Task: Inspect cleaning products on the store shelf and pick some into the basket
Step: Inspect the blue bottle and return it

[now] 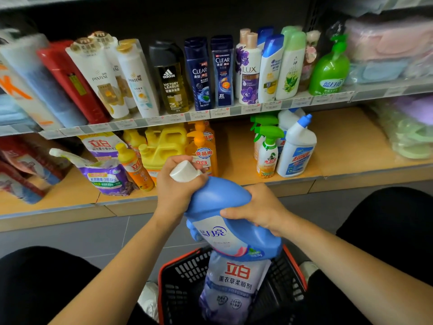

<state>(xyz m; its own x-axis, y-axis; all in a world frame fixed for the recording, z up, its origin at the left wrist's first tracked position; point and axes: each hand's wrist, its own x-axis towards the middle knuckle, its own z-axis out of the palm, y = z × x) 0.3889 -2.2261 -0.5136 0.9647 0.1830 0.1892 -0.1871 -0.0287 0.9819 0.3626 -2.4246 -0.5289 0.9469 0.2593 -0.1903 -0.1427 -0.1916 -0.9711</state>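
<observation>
A big blue detergent bottle [225, 221] with a white cap [184, 171] hangs tilted over the black basket with a red rim [178, 261]. My left hand [177, 184] grips its neck just below the cap. My right hand [255, 208] holds the bottle's shoulder from the right side. The bottle's base sits low inside the basket, against a purple softener pouch [232, 287] that lies in there.
The low wooden shelf [339, 146] carries yellow and orange dish-soap bottles [161, 146], purple refill pouches [105, 174], green-trigger sprays [267, 151] and a white toilet-cleaner bottle [296, 148]. Shampoo bottles [201, 73] line the shelf above. My dark-clothed knees flank the basket on the grey floor.
</observation>
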